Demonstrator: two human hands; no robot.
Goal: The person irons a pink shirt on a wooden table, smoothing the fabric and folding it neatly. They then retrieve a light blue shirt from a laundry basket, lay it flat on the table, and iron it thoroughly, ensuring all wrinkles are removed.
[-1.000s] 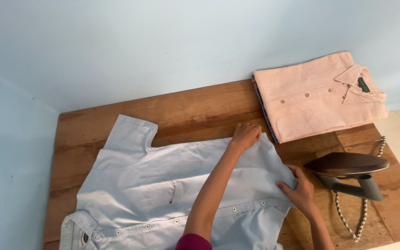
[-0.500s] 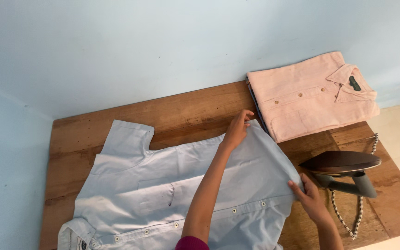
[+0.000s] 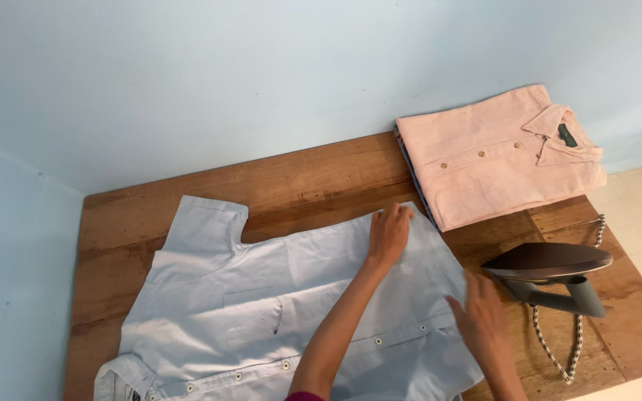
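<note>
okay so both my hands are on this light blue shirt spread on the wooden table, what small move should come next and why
Probably sweep both palms outward toward the hem to flatten the cloth. The left hand lies flat near the far edge of the light blue shirt and the right hand rests at its hem corner, yet creases show across the middle. The iron stands just right of the hem, untouched.

A short-sleeved shirt (image 3: 261, 297) lies spread flat on the desk (image 3: 313, 174), covering its near left and middle part, collar at the near left edge. The left hand (image 3: 388, 232) rests on the shirt's far right corner; the right hand (image 3: 479, 319) lies on its right hem. Behind and to the right, a folded shirt (image 3: 495, 152) sits at the desk's far right corner. The iron (image 3: 548, 271) stands right of the spread shirt, in front of the folded one, its cord (image 3: 559, 356) trailing nearer.
</note>
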